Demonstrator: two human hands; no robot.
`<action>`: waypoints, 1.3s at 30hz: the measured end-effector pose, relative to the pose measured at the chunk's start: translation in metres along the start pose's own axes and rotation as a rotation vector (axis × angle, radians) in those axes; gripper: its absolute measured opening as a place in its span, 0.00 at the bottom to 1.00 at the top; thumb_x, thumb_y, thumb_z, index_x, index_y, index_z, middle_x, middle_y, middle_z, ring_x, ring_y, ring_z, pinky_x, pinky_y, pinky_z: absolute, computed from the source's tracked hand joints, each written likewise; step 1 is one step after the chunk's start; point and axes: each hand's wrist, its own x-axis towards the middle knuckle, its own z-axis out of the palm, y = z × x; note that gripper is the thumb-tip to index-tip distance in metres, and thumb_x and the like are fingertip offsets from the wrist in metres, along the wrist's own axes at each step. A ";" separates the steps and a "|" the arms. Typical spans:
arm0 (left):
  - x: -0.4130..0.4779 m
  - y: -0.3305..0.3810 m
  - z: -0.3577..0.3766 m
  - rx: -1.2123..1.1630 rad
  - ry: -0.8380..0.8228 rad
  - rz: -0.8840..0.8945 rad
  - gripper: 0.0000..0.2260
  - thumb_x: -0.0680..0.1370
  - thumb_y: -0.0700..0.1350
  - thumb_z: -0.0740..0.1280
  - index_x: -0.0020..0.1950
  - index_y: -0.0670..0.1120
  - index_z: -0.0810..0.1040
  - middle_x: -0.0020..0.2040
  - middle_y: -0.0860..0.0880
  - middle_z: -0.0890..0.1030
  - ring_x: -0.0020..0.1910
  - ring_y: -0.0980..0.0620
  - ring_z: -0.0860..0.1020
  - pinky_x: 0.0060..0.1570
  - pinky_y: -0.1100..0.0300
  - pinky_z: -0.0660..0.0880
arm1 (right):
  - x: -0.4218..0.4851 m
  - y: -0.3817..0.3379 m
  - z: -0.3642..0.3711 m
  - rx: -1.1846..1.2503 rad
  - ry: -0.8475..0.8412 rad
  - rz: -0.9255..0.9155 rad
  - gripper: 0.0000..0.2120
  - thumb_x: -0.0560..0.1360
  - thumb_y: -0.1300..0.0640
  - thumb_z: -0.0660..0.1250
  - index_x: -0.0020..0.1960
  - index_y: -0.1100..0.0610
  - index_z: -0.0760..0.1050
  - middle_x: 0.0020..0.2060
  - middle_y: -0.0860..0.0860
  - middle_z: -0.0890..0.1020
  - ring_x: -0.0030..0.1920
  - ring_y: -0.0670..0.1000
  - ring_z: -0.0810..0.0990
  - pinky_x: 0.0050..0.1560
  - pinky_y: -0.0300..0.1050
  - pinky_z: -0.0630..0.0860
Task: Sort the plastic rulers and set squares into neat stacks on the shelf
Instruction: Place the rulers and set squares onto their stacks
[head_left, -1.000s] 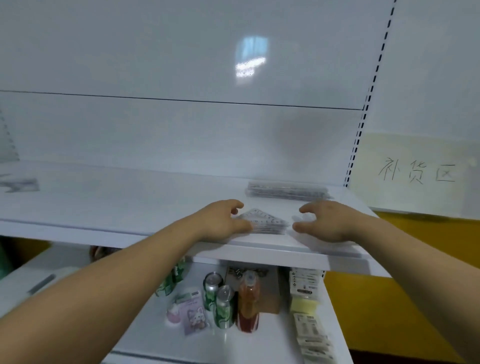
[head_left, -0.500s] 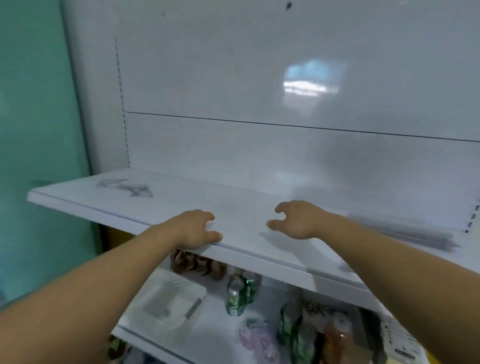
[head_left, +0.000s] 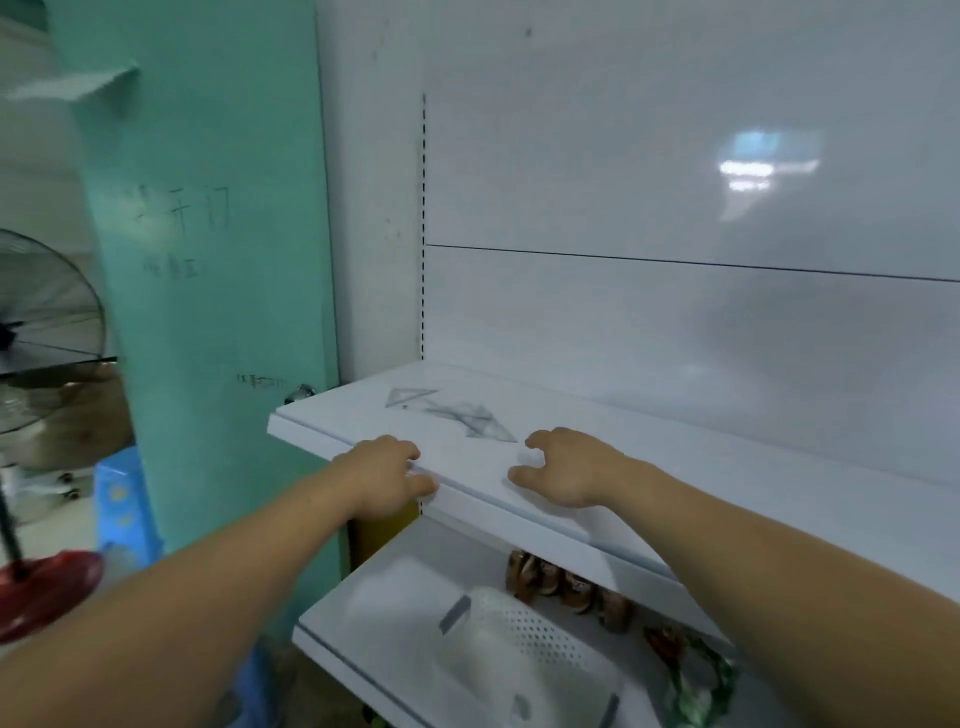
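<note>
Several clear plastic set squares (head_left: 457, 415) lie loose and overlapping near the left end of the white shelf (head_left: 727, 467). One small triangle (head_left: 408, 397) sits a little apart at the far left. My left hand (head_left: 387, 475) rests on the shelf's front lip, fingers curled, holding nothing. My right hand (head_left: 566, 470) hovers on the shelf just in front of the set squares, fingers spread and empty. No rulers are in view.
A teal door (head_left: 208, 260) stands left of the shelf unit. A floor fan (head_left: 41, 332) and a blue stool (head_left: 124, 499) stand further left. The lower shelf (head_left: 363, 623) holds a white perforated device (head_left: 519, 644) and brown packets (head_left: 566, 587).
My view and both hands have swung left along the shelf, away from the stacks at the right end. The loose set squares at the left end now lie just beyond my hands.
</note>
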 end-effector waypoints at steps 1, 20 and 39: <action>0.006 -0.008 -0.001 -0.014 0.005 0.002 0.26 0.77 0.60 0.61 0.72 0.49 0.66 0.71 0.47 0.68 0.66 0.46 0.69 0.65 0.50 0.67 | 0.012 -0.006 0.002 0.003 0.018 -0.010 0.32 0.77 0.36 0.55 0.75 0.52 0.58 0.70 0.55 0.66 0.68 0.56 0.67 0.65 0.50 0.66; 0.183 -0.091 -0.010 0.004 0.015 -0.014 0.26 0.75 0.65 0.58 0.72 0.58 0.63 0.74 0.52 0.64 0.71 0.46 0.62 0.68 0.48 0.60 | 0.220 -0.052 0.006 0.428 -0.030 -0.028 0.37 0.69 0.53 0.74 0.73 0.52 0.61 0.59 0.51 0.72 0.53 0.51 0.77 0.56 0.43 0.74; 0.219 -0.094 -0.001 -0.194 -0.020 0.382 0.21 0.77 0.56 0.61 0.68 0.51 0.70 0.67 0.49 0.71 0.68 0.46 0.62 0.65 0.52 0.65 | 0.187 -0.058 0.015 0.554 0.414 0.364 0.04 0.77 0.57 0.63 0.52 0.53 0.74 0.42 0.52 0.81 0.38 0.51 0.78 0.37 0.41 0.73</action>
